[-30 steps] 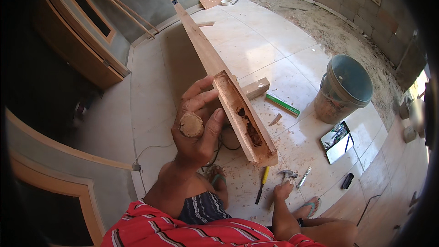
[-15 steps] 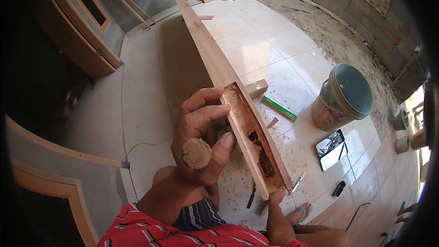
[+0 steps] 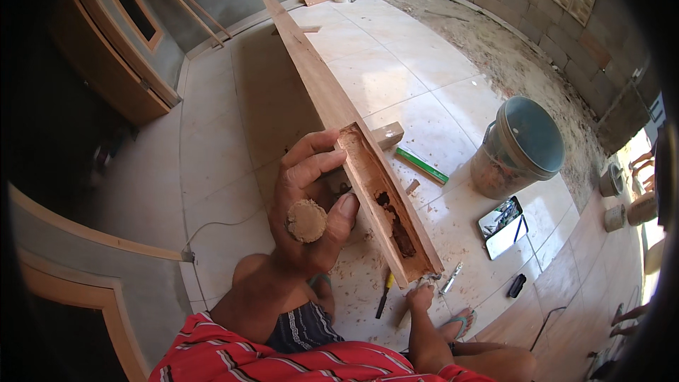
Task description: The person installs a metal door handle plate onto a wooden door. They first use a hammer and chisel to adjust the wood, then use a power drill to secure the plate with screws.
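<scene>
A long wooden beam (image 3: 315, 74) stretches away from me, with a rough, chipped-out recess (image 3: 368, 170) near its close end and darker holes inside. My left hand (image 3: 308, 194) is closed around a round piece of wood (image 3: 306, 221), its pale end facing up; its length is hidden. The fingertips of this hand rest on the beam's left edge beside the recess. At the beam's near end, my right hand (image 3: 421, 298) has its fingers curled. Something small and greyish shows by those fingers, too unclear to name.
Right of the beam lie a green box-like strip (image 3: 422, 165), a wooden block (image 3: 387, 134), an open tin (image 3: 503, 228) and a large bucket (image 3: 527, 141). A yellow-and-black tool (image 3: 385, 293), a silvery tool (image 3: 451, 278) and wood chips lie near my feet.
The whole view has shifted slightly, moving the scene left and up. My left hand keeps its hold at the recess edge. At the beam's end, the right hand's fingers have shifted a little.
</scene>
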`<state>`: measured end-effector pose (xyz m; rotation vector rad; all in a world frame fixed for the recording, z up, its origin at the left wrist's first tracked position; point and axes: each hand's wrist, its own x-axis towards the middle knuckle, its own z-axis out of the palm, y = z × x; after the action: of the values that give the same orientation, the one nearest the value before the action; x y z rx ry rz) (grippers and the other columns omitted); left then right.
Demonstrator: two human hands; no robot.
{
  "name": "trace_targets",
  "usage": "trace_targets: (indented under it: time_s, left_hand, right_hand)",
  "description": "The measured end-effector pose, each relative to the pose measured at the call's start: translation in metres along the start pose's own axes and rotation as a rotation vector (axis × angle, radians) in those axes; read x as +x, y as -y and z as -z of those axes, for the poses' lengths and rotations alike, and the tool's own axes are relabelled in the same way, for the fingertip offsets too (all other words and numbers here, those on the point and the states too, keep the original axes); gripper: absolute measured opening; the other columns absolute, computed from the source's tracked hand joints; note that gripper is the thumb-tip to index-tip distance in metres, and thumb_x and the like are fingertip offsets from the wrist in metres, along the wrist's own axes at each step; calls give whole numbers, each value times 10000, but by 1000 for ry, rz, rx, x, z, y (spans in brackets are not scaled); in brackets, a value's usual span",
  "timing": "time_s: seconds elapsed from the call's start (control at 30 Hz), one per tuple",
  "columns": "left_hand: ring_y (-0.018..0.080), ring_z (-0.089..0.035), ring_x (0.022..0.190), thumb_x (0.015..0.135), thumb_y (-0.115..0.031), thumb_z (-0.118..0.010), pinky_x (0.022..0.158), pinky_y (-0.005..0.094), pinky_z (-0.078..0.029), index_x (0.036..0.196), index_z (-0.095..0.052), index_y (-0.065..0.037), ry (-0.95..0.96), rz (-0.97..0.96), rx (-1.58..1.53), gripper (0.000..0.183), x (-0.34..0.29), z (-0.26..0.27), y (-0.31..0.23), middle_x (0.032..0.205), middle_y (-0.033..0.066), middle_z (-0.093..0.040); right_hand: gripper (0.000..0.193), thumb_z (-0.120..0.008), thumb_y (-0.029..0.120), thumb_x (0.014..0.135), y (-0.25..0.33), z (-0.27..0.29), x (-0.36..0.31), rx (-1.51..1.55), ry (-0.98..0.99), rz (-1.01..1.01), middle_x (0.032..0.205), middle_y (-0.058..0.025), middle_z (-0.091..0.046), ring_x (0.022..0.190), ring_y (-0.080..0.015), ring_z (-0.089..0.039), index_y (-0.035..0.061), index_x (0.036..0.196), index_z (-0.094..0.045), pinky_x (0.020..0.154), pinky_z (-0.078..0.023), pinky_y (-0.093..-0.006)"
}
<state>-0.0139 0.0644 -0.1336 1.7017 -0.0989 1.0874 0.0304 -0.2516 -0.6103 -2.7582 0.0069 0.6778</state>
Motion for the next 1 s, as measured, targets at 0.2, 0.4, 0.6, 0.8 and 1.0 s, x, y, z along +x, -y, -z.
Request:
trace_targets:
  time_s: [0.2, 0.4, 0.6, 0.8, 1.0]
  left_hand:
    - [272, -480, 1358, 933, -47, -641, 1139, 403, -416, 1374, -513, 42, 17, -45, 27, 468, -1, 4, 8, 1498, 250, -424]
    - [254, -470, 1341, 900, -53, -647, 1154, 409, -387, 1351, -530, 25, -53, 39, -84, 473, -3, -9, 3, 1473, 234, -433]
    - [263, -472, 1343, 905, -53, -654, 1160, 410, -384, 1355, -519, 31, -25, -12, 8, 478, -4, 7, 6, 1481, 237, -417]
    - [263, -484, 1350, 913, -36, -649, 1135, 392, -417, 1393, -477, 32, -7, -43, 16, 515, -10, 16, 12, 1492, 247, -410]
    - [148, -635, 1081, 893, -31, -660, 691, 220, -544, 1489, -373, 3, -43, 11, -18, 663, -5, 0, 2, 1586, 254, -356]
  right_hand:
    - [480, -745, 167, 869, -13, -7, 5, -17, 31, 62, 1299, -246, -559, 1209, -431, -623, -77, 1244, -573, 979, -568, -505]
    - [458, -764, 173, 858, -8, 0, 9, 12, 65, -21, 1275, -260, -574, 1190, -436, -633, -90, 1197, -605, 992, -562, -488]
    - [458, -735, 135, 867, -1, -9, 11, -42, 61, 17, 1295, -254, -550, 1183, -425, -638, -112, 1223, -588, 989, -569, -478]
    - [470, -707, 105, 868, -14, -35, 26, 114, 150, -75, 1329, -255, -525, 1181, -424, -627, -127, 1254, -572, 997, -559, -481]
    - [465, -706, 100, 854, -17, -9, 5, -27, 75, 42, 1295, -255, -537, 1174, -432, -627, -121, 1242, -577, 987, -560, -490]
